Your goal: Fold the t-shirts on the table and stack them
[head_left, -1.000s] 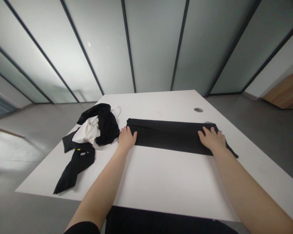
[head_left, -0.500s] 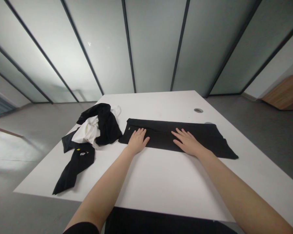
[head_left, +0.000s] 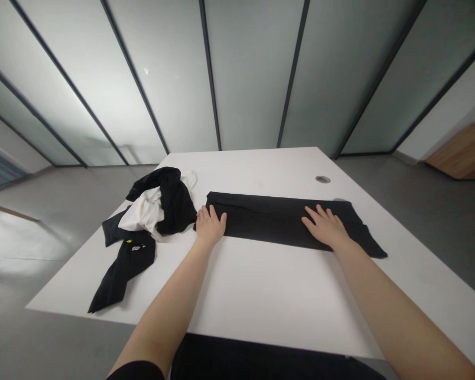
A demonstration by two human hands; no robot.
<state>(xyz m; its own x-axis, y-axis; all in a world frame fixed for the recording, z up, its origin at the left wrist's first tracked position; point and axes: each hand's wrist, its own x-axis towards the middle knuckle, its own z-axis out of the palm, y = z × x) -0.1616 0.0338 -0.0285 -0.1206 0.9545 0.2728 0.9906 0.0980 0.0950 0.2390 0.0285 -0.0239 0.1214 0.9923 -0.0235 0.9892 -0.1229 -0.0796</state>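
A folded black garment (head_left: 265,221) lies as a long flat strip across the white table (head_left: 277,295); its exact kind does not show. Flat on its left end rests my left hand (head_left: 210,226), fingers stretched out. My right hand (head_left: 324,227) lies on the strip right of its middle, with fingers spread. Neither hand grasps the cloth. The strip's right end tapers toward me in a loose flap. A slight crease runs along its left half, and part of its left edge is covered by my left hand.
Left of the strip sits a crumpled heap of black clothes (head_left: 176,203) with a white cloth (head_left: 142,211) among them. A black sleeve-like piece (head_left: 122,274) with small prints trails toward the near left edge. Toward the far right, a round grommet (head_left: 323,179) is set in the tabletop.
Both hands first slid inward over the strip, then apart again. My left hand is back at the left end; my right hand has moved partway back right. The heap has not moved.
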